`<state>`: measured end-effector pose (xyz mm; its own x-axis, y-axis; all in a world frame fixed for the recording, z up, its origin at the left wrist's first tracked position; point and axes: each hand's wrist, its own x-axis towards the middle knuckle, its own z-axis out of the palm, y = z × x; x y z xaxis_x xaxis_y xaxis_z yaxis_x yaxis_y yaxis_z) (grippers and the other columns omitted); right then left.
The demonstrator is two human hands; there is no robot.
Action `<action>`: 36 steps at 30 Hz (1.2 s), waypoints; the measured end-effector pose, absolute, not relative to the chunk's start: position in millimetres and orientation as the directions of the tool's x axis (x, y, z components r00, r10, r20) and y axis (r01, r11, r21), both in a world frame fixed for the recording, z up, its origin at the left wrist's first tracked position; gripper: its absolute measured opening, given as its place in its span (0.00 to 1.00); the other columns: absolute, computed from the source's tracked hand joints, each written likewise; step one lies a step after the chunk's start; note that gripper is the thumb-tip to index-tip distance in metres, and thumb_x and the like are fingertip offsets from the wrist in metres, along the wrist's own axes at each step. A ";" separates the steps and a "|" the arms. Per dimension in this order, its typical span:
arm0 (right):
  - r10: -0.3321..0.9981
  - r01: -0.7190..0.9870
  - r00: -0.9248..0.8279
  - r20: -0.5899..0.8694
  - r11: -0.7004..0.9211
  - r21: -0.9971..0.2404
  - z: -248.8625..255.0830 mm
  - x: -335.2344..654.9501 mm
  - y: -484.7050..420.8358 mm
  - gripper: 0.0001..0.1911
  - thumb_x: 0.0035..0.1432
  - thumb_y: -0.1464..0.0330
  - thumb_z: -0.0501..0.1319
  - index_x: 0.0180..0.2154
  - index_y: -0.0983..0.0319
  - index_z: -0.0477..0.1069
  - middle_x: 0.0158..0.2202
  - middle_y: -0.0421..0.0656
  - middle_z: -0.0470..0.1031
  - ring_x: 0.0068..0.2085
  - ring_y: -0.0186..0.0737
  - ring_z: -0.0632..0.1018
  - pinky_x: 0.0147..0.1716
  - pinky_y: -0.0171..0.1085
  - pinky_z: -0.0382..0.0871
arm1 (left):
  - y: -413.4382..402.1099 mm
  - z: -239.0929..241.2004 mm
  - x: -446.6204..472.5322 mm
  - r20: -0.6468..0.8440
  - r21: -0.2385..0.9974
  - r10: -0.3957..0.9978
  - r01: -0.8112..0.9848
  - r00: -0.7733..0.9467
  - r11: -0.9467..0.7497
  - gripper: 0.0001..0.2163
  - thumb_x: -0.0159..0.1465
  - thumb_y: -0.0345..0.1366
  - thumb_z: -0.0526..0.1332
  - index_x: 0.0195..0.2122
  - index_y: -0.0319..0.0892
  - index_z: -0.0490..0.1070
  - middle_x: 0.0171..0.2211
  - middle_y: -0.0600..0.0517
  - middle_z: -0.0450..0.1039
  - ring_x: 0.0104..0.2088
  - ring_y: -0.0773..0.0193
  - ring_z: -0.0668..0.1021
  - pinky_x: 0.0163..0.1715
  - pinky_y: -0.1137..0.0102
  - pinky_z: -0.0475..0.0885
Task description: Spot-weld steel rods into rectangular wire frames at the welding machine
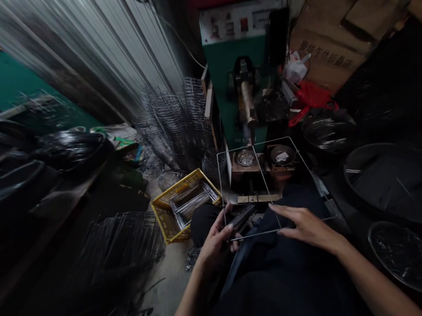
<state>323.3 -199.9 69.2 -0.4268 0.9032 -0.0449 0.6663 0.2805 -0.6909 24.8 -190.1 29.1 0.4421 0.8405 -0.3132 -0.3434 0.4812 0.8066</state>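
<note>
A thin rectangular wire frame (257,151) with one cross wire lies over my lap and reaches to the base of a green welding machine (237,70). My left hand (218,238) is closed, pinching the frame's near left corner beside a small bundle of short wire rods (242,215). My right hand (304,224) has its fingers stretched out flat, pressing on the frame's near edge. Under the machine's brass electrode (248,105) sit two small metal dishes (245,157).
A yellow plastic crate (165,212) with wire pieces stands on the floor at left. Stacks of finished wire racks (174,118) lean behind it, and more (121,243) lie in front. Black tubs (390,181) stand at right, cardboard boxes (326,51) behind the machine.
</note>
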 end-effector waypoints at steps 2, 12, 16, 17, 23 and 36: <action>0.901 0.661 -0.433 -0.024 0.299 -0.688 68.9 322.8 -199.7 0.35 0.57 0.64 0.65 0.64 0.54 0.57 0.62 0.41 0.65 0.60 0.46 0.68 0.60 0.42 0.62 | -190.4 28.7 24.8 -0.316 0.804 0.840 -0.345 0.441 0.483 0.38 0.64 0.37 0.60 0.69 0.45 0.36 0.25 0.48 0.79 0.17 0.67 0.76 0.16 0.78 0.67; 0.883 0.637 -0.469 0.004 0.342 -0.691 56.1 324.9 -200.8 0.38 0.59 0.69 0.63 0.66 0.51 0.51 0.64 0.39 0.61 0.61 0.44 0.67 0.59 0.42 0.64 | -190.8 30.3 24.6 -0.400 0.773 0.813 -0.321 0.423 0.547 0.40 0.64 0.36 0.60 0.69 0.46 0.33 0.25 0.48 0.79 0.15 0.67 0.74 0.14 0.78 0.67; 0.889 0.628 -0.458 0.017 0.337 -0.701 53.2 321.2 -201.2 0.37 0.58 0.70 0.63 0.66 0.52 0.53 0.63 0.41 0.63 0.60 0.45 0.68 0.59 0.43 0.64 | -187.0 28.9 19.6 -0.386 0.785 0.817 -0.313 0.428 0.535 0.38 0.65 0.35 0.59 0.69 0.47 0.35 0.26 0.48 0.79 0.16 0.67 0.76 0.15 0.77 0.68; 0.891 0.627 -0.453 0.019 0.333 -0.704 52.8 320.0 -201.2 0.37 0.57 0.69 0.64 0.66 0.52 0.54 0.63 0.41 0.63 0.60 0.46 0.68 0.59 0.44 0.64 | -186.0 26.5 18.1 -0.381 0.784 0.815 -0.314 0.437 0.535 0.39 0.65 0.35 0.59 0.69 0.47 0.34 0.26 0.48 0.79 0.17 0.66 0.76 0.16 0.77 0.68; 0.908 0.647 -0.418 0.019 0.313 -0.695 45.2 315.3 -201.0 0.35 0.57 0.68 0.64 0.64 0.51 0.56 0.62 0.41 0.65 0.59 0.47 0.69 0.58 0.46 0.65 | -180.6 8.8 13.7 -0.353 0.776 0.808 -0.335 0.473 0.535 0.42 0.64 0.37 0.61 0.69 0.48 0.30 0.26 0.48 0.79 0.17 0.65 0.77 0.16 0.77 0.68; 0.908 0.653 -0.418 -0.023 0.282 -0.703 25.0 322.8 -206.5 0.36 0.59 0.68 0.62 0.65 0.48 0.53 0.64 0.37 0.61 0.61 0.44 0.66 0.60 0.44 0.63 | -185.8 -0.2 20.0 -0.365 0.797 0.812 -0.297 0.456 0.526 0.41 0.65 0.38 0.59 0.69 0.45 0.29 0.25 0.48 0.78 0.18 0.66 0.76 0.18 0.76 0.66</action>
<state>322.8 -206.5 25.0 -0.4181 0.9081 -0.0235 0.6525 0.2822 -0.7032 20.0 -185.8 -0.2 0.4555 0.8117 -0.3655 -0.2969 0.5256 0.7973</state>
